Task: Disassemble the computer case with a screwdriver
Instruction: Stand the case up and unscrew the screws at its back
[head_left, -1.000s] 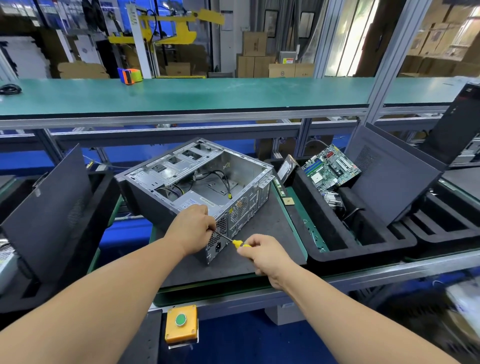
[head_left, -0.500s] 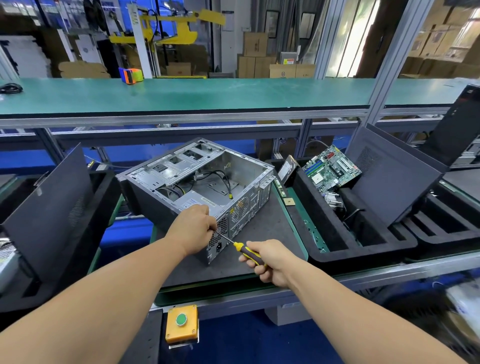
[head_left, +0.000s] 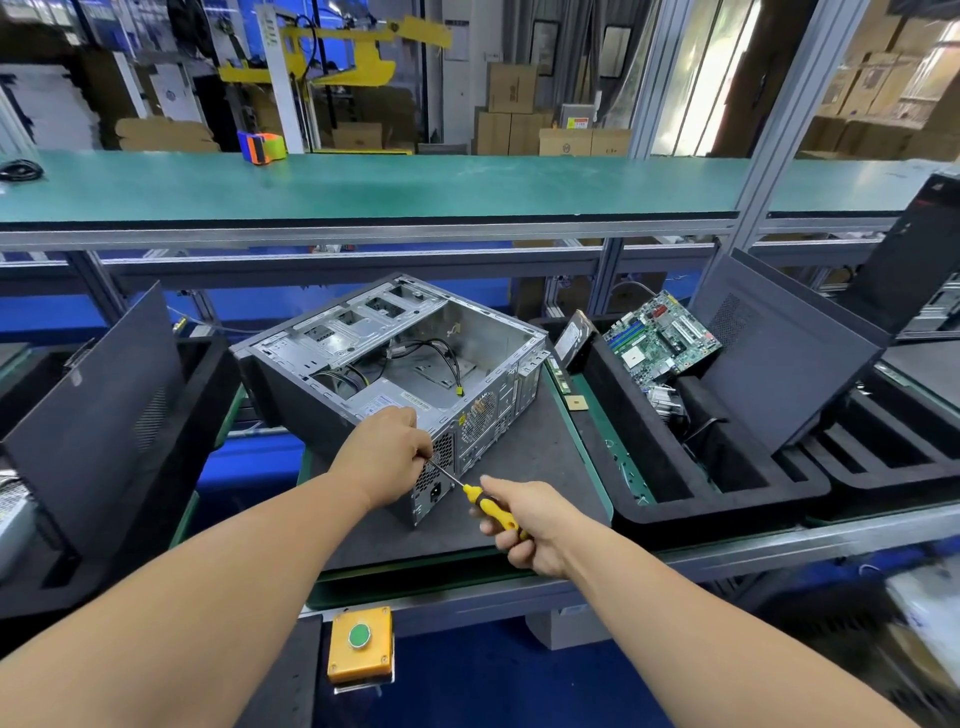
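At the bench's near edge, my right hand (head_left: 524, 525) is gripping the yellow-and-black handle of a screwdriver (head_left: 483, 501), its shaft angling up-left to the rear panel of the open computer case (head_left: 395, 364). My left hand (head_left: 387, 457) is curling against the case's near corner, fingers pinching at the shaft's tip. The case is lying on its side on a dark mat (head_left: 519, 467), filling the mat's far-left part; bare mat is showing to the right and along the near edge. Just beyond the mat's right edge, a black foam tray (head_left: 727, 499) is holding a motherboard (head_left: 662, 338) and a leaning side panel (head_left: 789, 353).
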